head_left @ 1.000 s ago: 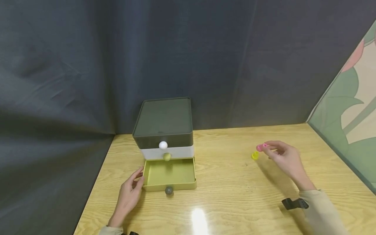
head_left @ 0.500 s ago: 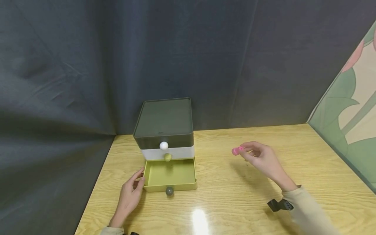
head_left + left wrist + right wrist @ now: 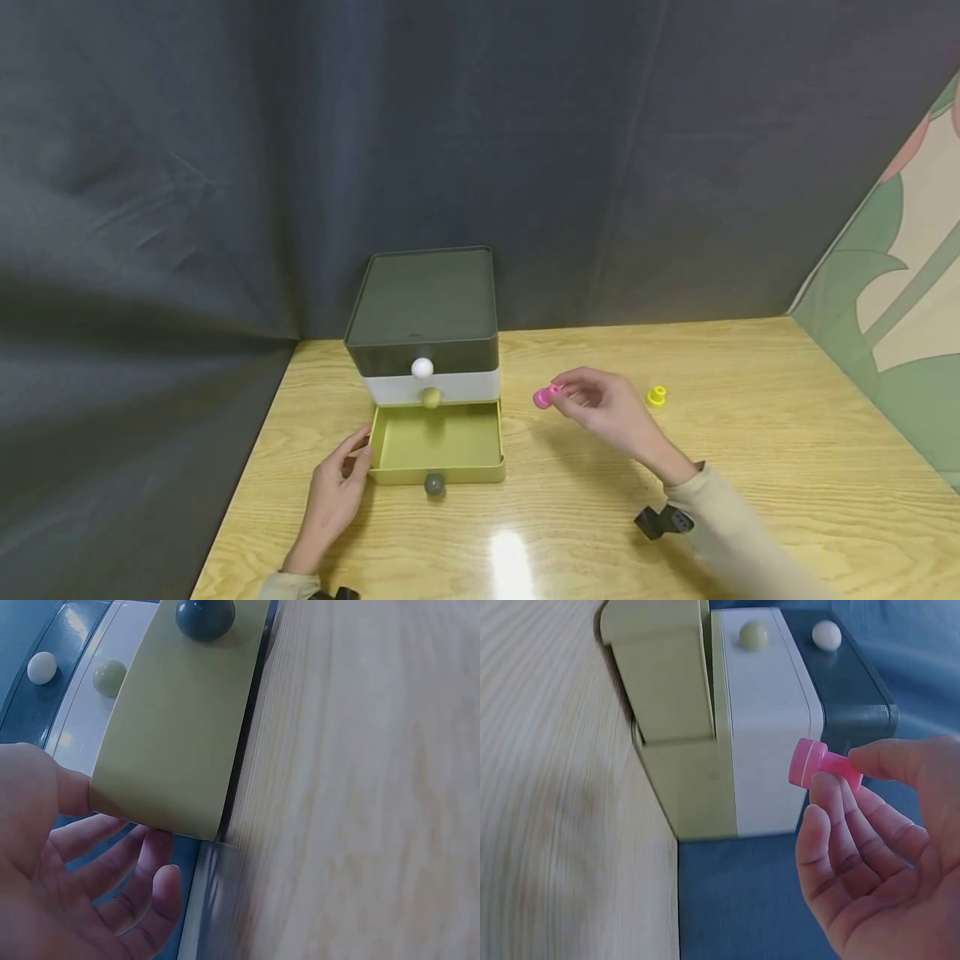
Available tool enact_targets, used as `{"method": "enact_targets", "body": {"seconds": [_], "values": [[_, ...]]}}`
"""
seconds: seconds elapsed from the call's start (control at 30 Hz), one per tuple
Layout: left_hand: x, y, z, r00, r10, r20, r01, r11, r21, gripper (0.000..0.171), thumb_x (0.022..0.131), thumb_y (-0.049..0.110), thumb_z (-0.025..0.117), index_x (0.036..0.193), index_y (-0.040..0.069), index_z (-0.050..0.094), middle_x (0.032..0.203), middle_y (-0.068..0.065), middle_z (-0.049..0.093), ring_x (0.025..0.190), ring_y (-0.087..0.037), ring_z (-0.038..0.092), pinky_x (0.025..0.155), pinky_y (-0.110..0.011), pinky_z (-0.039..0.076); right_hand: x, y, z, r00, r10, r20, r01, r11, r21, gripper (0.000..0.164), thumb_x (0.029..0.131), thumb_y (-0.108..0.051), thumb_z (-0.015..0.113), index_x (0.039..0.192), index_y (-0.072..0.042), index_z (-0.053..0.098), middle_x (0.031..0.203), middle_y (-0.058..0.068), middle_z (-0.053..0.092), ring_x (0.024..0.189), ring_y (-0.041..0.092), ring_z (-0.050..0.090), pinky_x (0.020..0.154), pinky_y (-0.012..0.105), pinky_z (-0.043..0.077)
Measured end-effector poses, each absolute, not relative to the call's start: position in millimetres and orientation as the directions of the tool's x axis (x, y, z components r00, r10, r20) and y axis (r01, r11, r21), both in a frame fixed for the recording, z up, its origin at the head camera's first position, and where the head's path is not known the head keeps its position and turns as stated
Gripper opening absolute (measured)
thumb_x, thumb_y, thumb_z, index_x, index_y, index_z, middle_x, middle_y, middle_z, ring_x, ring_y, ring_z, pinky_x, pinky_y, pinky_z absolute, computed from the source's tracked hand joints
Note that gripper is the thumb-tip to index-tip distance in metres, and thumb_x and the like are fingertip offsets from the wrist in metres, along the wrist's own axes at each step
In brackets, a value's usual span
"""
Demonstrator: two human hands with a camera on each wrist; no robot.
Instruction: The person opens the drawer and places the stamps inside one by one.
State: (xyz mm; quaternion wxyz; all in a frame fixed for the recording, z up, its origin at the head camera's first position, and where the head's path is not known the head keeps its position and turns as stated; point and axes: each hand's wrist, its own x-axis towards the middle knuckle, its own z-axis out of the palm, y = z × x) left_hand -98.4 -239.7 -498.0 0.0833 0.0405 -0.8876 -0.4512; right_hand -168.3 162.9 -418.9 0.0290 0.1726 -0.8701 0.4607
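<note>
My right hand pinches a small pink stamp-shaped piece between thumb and fingers. It has a wide round base and a narrower stem, and hangs above the table, just right of the drawer unit. The unit's bottom drawer, olive green with a dark round knob, is pulled out, its floor bare. My left hand grips this drawer at its left front corner, with the thumb at the corner and fingers along the side. A yellow piece of similar shape stands on the table behind the right hand.
The closed white drawer has a green knob, and the dark top drawer a white one. Dark curtains hang behind and at left. A patterned panel borders the wooden table on the right.
My right hand has carried the pink stamp-shaped piece leftward, from near the yellow one towards the drawer unit. The yellow piece now shows beyond the hand. My left hand has stayed at the drawer.
</note>
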Motion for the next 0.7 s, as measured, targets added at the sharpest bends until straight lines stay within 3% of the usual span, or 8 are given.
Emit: {"method": "enact_targets", "body": {"seconds": [0.17,0.7], "values": [[-99,-240,-498,-0.982,-0.151,0.115,0.004,0.587,0.809,0.042,0.111,0.017,0.056,0.151,0.007,0.06,0.138,-0.018,0.071,0.099,-0.018,0.071,0.079,-0.023,0.053,-169,138,-420,-0.929,-0.318,0.19,-0.332,0.485,-0.809,0.024,0.094,-0.015,0.08,0.116,-0.005,0.077,0.099,0.005,0.08,0.086,0.013,0.074,0.078,0.025,0.06],[-98,-236,-499,-0.984,-0.149,0.093,-0.011,0.58,0.815,0.042,0.113,0.02,0.054,0.153,0.009,0.059,0.143,-0.017,0.068,0.106,-0.025,0.071,0.081,-0.024,0.053,-165,95,-431,-0.892,-0.418,0.172,-0.353,0.408,-0.842,0.019,0.094,-0.013,0.078,0.11,-0.004,0.078,0.095,0.003,0.079,0.084,0.01,0.071,0.077,0.025,0.061]]}}
